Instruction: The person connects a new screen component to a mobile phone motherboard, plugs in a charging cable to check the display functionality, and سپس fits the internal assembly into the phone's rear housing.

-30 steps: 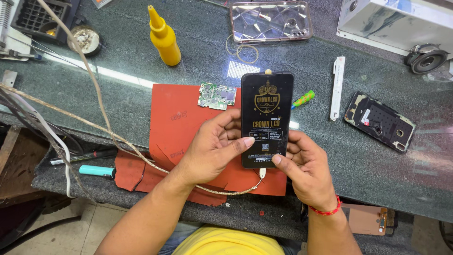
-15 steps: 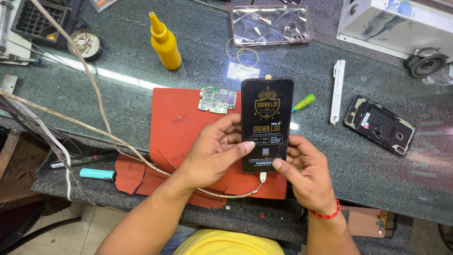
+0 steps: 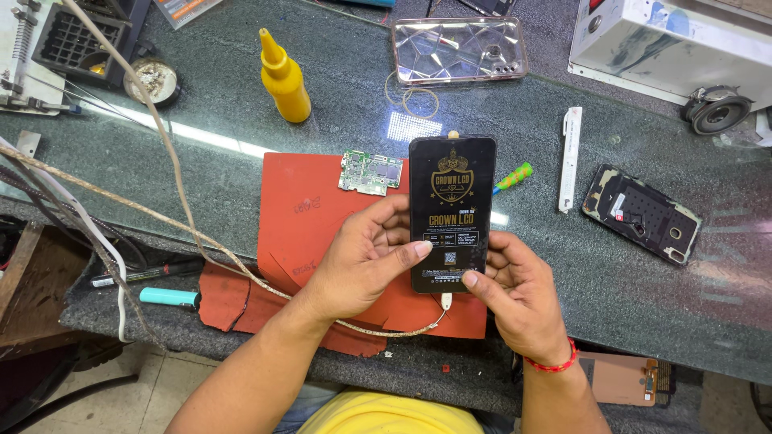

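A flat black rectangular phone screen panel (image 3: 451, 213) with gold and white printing on its glossy face is held upright above the red rubber work mat (image 3: 310, 213) on the dark stone desk (image 3: 683, 313). The left hand (image 3: 363, 259) clasps its left edge, thumb across the lower face; the right hand (image 3: 519, 293) supports the lower right corner, its grip closed on the panel. A white plug with a frayed beige cable (image 3: 386, 331) enters its bottom edge. A small green circuit board (image 3: 370, 172) lies just beside it.
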